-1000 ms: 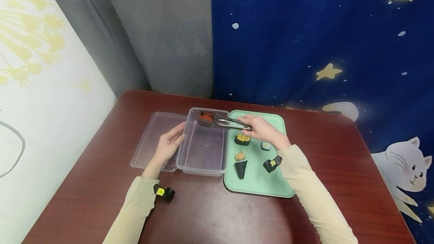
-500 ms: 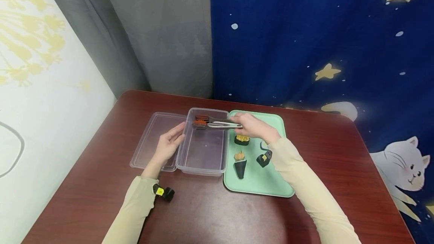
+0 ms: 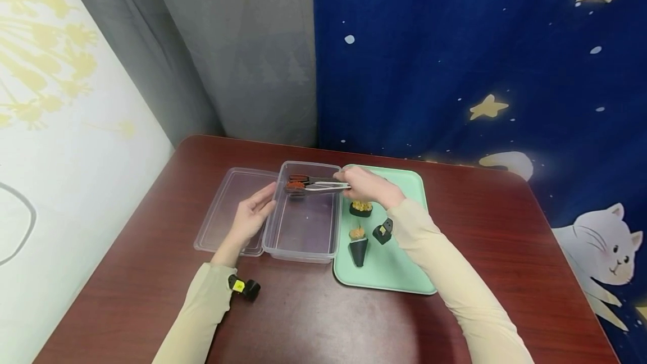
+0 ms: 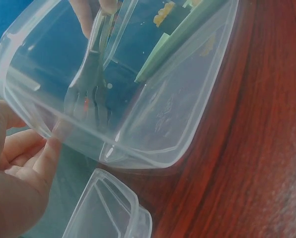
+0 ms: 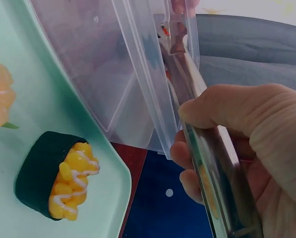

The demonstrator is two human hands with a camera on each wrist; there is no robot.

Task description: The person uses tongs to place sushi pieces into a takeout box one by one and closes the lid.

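My right hand [image 3: 368, 185] grips metal serving tongs [image 3: 327, 186] above the far part of a clear plastic box [image 3: 307, 226]. Between the tongs' dark heads is a red-orange-topped piece of sushi [image 3: 295, 185], mostly hidden by them. It hangs within the box's outline; whether it touches the bottom I cannot tell. Extended fingers of my left hand [image 3: 250, 215] touch the box's left wall from outside, as the left wrist view [image 4: 26, 168] also shows.
A mint-green tray [image 3: 399, 274] adjoins the box on the right. It bears a corn-topped sushi [image 3: 361, 208] and a dark cone-shaped hand roll [image 3: 358, 249]. Left of the box, the clear lid [image 3: 222, 212] lies on the brown table [image 3: 293, 308].
My right hand has moved left with the tongs, carrying the red-orange-topped sushi further toward the box's left wall. My left hand and the box have stayed in place.
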